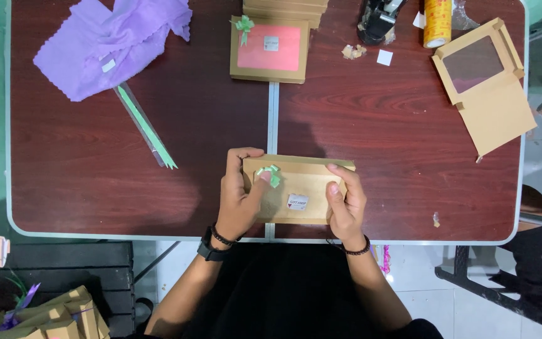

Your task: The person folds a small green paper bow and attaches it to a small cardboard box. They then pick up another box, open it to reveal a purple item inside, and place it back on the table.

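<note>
A flat kraft-cardboard gift box [299,191] lies at the near edge of the dark wood-grain table [158,182]. The left hand [241,194] curls round its left end, thumb pressing a small green ribbon bow [271,174] onto the lid. The right hand [344,204] clasps the right end.

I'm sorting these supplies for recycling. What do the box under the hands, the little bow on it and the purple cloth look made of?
Box: matte brown card, probably kraft paper, with crisp folded edges. Bow: thin shiny green ribbon, likely plastic. Purple cloth: soft woven or microfibre fabric, crumpled, with zigzag-cut edges.
</note>
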